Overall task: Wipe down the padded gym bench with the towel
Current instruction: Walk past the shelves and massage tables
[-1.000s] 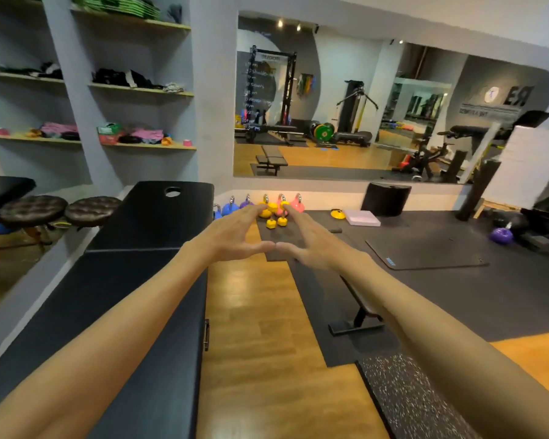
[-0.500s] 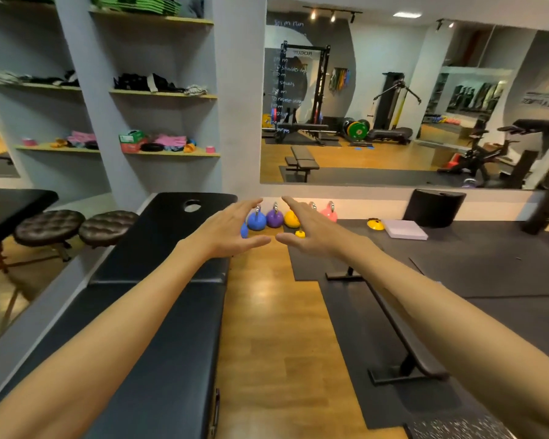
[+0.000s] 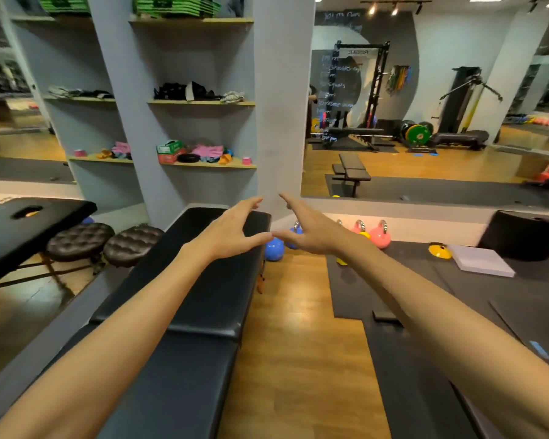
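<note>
We hold both arms out, left hand and right hand spread wide, each grip released, thumbs nearly touching; no towel in sight, so wiping can't begin, and the padded black table lies below our left grip

Black padded bench is running from 6 o'clock toward 12 o'clock, its top bare. Wooden floor is lying at its right side, bearing blue kettlebells at 12 o'clock and pink kettlebells at 1 o'clock. Dark floor mats are covering the 3 o'clock side, carrying a white pad and yellow disc. Wall shelves at 11 o'clock are holding folded cloths and small items.
</note>
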`<action>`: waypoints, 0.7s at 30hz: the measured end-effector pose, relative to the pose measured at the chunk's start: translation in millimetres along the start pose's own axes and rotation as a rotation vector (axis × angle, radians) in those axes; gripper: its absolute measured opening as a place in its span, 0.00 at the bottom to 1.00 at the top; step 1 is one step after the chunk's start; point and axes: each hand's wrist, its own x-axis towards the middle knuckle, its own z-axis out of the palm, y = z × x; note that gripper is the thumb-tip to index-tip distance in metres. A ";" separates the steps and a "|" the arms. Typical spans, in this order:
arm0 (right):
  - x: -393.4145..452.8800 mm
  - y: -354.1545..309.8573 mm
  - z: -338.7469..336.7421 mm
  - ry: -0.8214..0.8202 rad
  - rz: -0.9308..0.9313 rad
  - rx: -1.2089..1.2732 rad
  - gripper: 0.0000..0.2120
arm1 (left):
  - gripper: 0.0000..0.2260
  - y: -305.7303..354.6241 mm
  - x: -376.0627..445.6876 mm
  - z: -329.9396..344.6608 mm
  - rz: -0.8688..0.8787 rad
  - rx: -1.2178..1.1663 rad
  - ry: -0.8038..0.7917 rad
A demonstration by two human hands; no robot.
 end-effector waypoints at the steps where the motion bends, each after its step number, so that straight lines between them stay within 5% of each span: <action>1: 15.7 11.8 -2.2 -0.009 -0.019 0.002 0.42 | 0.40 -5.8 16.1 3.4 -0.008 0.004 0.004; 21: 393.8 186.6 6.9 -0.036 -0.148 -0.006 0.45 | 0.41 -214.2 337.8 8.5 -0.116 0.067 0.162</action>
